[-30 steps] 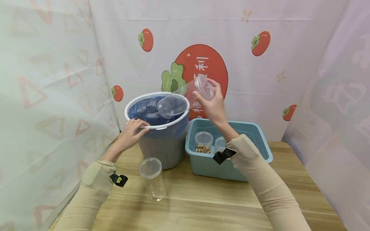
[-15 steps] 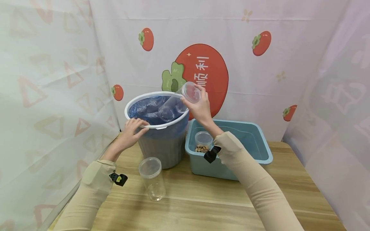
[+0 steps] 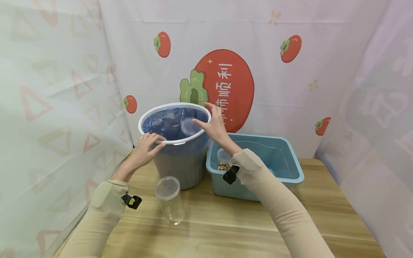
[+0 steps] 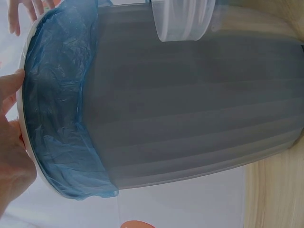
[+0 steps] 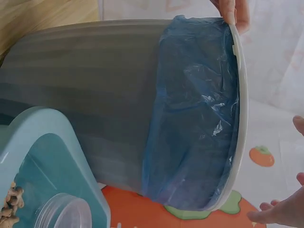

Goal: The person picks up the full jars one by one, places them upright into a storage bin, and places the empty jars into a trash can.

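Note:
A grey trash can (image 3: pixel 180 168) with a white rim and a blue liner bag (image 3: pixel 161 123) stands on the table. In the head view my left hand (image 3: pixel 146 148) holds the near left of its rim, and the left wrist view also shows that grip. Inside the can lies a clear plastic jar (image 3: pixel 189 126), partly visible below the rim. My right hand (image 3: pixel 215 125) is over the rim's right side, fingers spread and holding nothing. Before the can stands another clear lidded jar (image 3: pixel 170 202), with no contents visible.
Right of the can sits a light blue tub (image 3: pixel 292 172). In it is a clear jar (image 3: pixel 224 161) part-filled with peanut-like brown pieces, partly hidden by my right arm. A printed cloth (image 3: pixel 274 107) closes off the back and sides of the wooden table (image 3: pixel 226 229).
My right hand has moved left and down to the can and let go of the clear jar, which has dropped into the liner. The left hand stays on the rim.

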Available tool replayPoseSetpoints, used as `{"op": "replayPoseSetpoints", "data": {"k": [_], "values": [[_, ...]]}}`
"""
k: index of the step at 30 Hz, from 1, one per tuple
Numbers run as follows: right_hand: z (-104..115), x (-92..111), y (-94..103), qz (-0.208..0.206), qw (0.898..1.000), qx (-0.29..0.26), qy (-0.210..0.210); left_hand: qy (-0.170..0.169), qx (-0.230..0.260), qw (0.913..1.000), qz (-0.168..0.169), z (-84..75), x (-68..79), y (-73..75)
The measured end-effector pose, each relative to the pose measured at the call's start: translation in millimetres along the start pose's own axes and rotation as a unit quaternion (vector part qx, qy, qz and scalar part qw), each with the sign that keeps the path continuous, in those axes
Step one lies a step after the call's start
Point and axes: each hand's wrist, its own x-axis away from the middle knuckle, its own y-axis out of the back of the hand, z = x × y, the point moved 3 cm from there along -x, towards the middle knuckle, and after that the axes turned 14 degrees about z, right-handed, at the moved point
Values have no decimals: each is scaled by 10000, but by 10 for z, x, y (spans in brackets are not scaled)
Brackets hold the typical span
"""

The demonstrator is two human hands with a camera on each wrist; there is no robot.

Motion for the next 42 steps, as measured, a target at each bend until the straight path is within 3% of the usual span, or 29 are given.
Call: {"op": "replayPoseSetpoints", "data": {"k": [4,15,25,34,42], "values": [[17,97,-6,125,9999,-21,95,-5,11,10000,7,10,1,1],[119,455,-113,148,9936,59,1120,-47,4,10000,11,6,-14,29],[146,745,-270,532,9856,72,1603,-65,-13,10000,-21,-25,-17,36],[65,941,-478,929,9804,1,1738,-75,-88,9999,-29,-12,-22,24],[-5,1049,-664,1377,9798,-89,1449,-33,-133,9999,13,-1,-16,17]]}}
